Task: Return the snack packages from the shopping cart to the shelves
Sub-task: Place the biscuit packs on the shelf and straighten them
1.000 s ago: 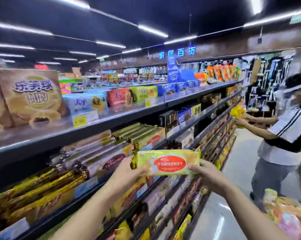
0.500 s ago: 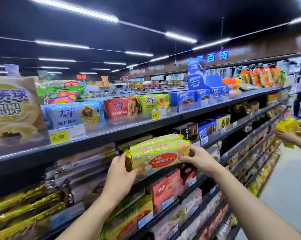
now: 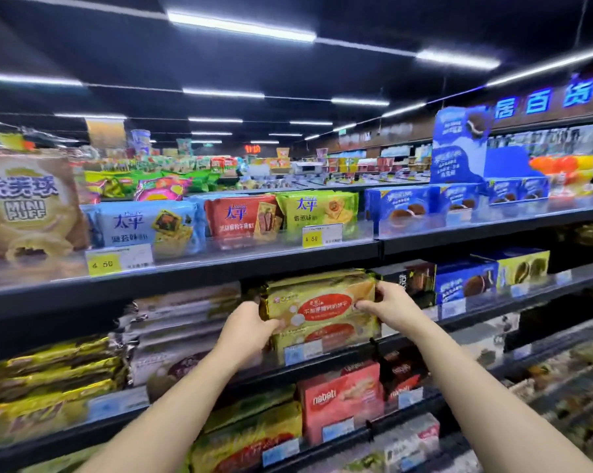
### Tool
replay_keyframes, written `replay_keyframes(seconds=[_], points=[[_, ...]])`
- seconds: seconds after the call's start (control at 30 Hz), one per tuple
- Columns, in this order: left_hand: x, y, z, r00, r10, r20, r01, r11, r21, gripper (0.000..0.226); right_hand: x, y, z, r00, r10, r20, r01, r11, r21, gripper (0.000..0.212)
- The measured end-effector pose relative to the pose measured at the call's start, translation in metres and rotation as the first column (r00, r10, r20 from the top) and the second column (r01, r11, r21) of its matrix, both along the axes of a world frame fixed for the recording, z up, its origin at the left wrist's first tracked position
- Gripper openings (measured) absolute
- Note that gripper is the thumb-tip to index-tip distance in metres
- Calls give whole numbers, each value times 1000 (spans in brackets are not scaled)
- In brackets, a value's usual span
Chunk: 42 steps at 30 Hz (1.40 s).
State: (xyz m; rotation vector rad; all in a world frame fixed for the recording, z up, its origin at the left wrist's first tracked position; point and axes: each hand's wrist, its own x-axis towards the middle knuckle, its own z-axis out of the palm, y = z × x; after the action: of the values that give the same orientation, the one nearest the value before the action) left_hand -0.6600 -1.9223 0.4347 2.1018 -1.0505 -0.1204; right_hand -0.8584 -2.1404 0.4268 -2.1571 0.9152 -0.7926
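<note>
While between left hand [image 3: 250, 327] and right hand [image 3: 389, 303], biscuit pack [image 3: 322, 302] atop stack [image 3: 325, 340].

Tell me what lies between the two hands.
The yellow biscuit pack: the left hand grips its left end, the right hand its right end, just above a matching pack. Seen in the head view.

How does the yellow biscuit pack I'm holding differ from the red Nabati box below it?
The yellow biscuit pack is a shiny wrapper lying on a matching pack, gripped by the left hand and right hand; the red Nabati box is a carton, standing untouched. Both face outward.
</note>
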Motion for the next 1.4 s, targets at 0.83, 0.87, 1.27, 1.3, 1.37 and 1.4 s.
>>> replay_keyframes(seconds=[0.83, 0.87, 1.27, 1.3, 1.37, 1.4], points=[[-14, 25, -29, 923, 93, 373, -141, 985, 104, 46, 14, 49, -56, 972, -219, 82, 221, 975, -17, 43], [-14, 33, -31, 914, 85, 397, -136, 985, 102, 49, 16, 58, -57, 974, -212, 79, 214, 977, -20, 43], [50, 236, -101, 861, -30, 508, -63, 984, 165, 47, 121, 271, -96, 989, 60, -135, -93, 962, -258, 26], [62, 267, -112, 870, -12, 493, -89, 979, 181, 47, 138, 300, -105, 982, 106, -156, -147, 949, -280, 26], [87, 330, -135, 879, 45, 474, -162, 964, 211, 47, 173, 358, -121, 955, 210, -210, -268, 914, -304, 26], [98, 364, -146, 881, 74, 468, -205, 950, 235, 48, 191, 388, -130, 935, 264, -236, -331, 888, -320, 24]])
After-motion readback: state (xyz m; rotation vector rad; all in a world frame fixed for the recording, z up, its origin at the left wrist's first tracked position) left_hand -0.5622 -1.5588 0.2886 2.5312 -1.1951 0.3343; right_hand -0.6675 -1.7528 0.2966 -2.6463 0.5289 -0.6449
